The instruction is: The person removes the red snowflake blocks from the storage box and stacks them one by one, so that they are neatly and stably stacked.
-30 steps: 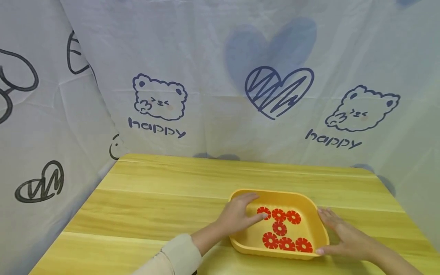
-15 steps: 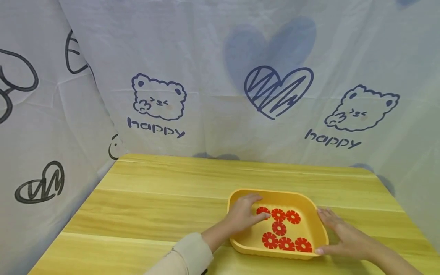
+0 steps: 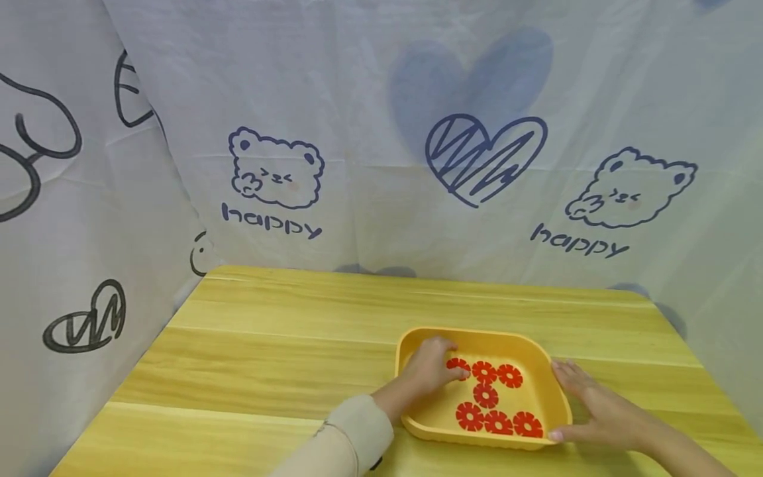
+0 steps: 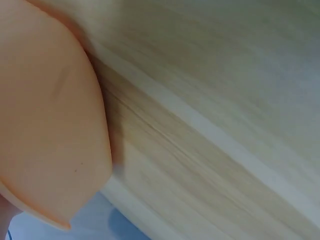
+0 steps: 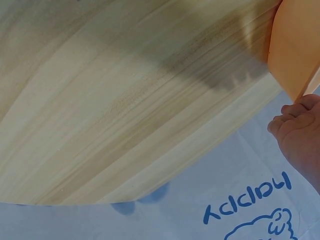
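- My left hand (image 3: 426,371) reaches inside the yellow tray (image 3: 557,407) at 9 to 10 o'clock, taking the tray's centre as the dial and 12 as the side farthest from me. Its thumb overlaps the leftmost far disc (image 3: 456,365); whether I grasp that disc or merely cover part of it, I cannot tell.
- My right hand (image 3: 605,414) lies outside the tray at 3 to 4 o'clock, fingers extended along the end wall and thumb at the near corner; it rests against the tray, unclenched.
- Beneath my left thumb and to its right, the far row runs from 10 to 1 o'clock: the partly hidden disc, then two further red discs (image 3: 484,372).
- One middle disc (image 3: 485,395) sits near the dial's centre, just below the far row's middle member.
- The near row, three red discs (image 3: 498,423), runs from 7 to 4 o'clock along the near wall.
- My left forearm, in a pale sleeve (image 3: 360,424), enters from 7 o'clock.
- Under the tray extends the wood-grain table (image 3: 268,344).
- Beyond, from 9 through 12 to 3 o'clock, hangs white cloth (image 3: 369,132) printed with hearts, bears and "happy".
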{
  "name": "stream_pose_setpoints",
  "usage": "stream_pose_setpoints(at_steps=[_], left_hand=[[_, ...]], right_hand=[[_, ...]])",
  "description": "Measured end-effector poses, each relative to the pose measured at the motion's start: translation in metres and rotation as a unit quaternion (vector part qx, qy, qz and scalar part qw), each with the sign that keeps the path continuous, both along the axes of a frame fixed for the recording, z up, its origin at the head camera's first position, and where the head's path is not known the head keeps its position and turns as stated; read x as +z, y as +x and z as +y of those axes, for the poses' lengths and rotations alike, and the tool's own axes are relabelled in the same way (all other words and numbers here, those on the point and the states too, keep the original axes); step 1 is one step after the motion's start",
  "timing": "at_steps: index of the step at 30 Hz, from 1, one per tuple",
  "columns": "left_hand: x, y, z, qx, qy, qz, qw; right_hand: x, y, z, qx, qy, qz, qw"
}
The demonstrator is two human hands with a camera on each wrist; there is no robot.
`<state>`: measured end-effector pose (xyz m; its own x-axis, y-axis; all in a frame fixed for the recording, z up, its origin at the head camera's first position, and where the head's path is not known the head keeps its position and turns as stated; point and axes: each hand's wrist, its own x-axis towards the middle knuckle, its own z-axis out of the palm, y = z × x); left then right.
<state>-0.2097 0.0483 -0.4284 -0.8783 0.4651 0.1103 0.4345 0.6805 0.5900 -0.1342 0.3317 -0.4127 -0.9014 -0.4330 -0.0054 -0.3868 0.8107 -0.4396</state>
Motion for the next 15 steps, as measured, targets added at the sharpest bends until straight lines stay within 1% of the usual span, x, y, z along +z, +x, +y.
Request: stream_pose_setpoints(at_steps=[3, 10, 13, 15], left_hand=[[0.0001, -0.001, 0.0027, 0.018, 0.0, -0.025, 0.9995], [-0.0026, -0.0009, 0.0064, 0.062, 0.011, -0.068, 0.9957], [-0.0035, -0.0011, 0.0065, 0.07, 0.001, -0.071, 0.9951], [-0.0043, -0.0014, 0.0063, 0.071, -0.013, -0.064, 0.9953]], right_hand=[[0.0014, -0.0003, -0.0002, 0.0, 0.001, -0.002, 1.0], [0.0049, -0.001, -0.0014, -0.003, 0.001, -0.01, 0.9999], [0.0061, -0.001, -0.0021, -0.005, 0.004, -0.01, 0.9999], [0.0065, -0.0009, -0.0024, -0.004, 0.004, -0.011, 0.9999]])
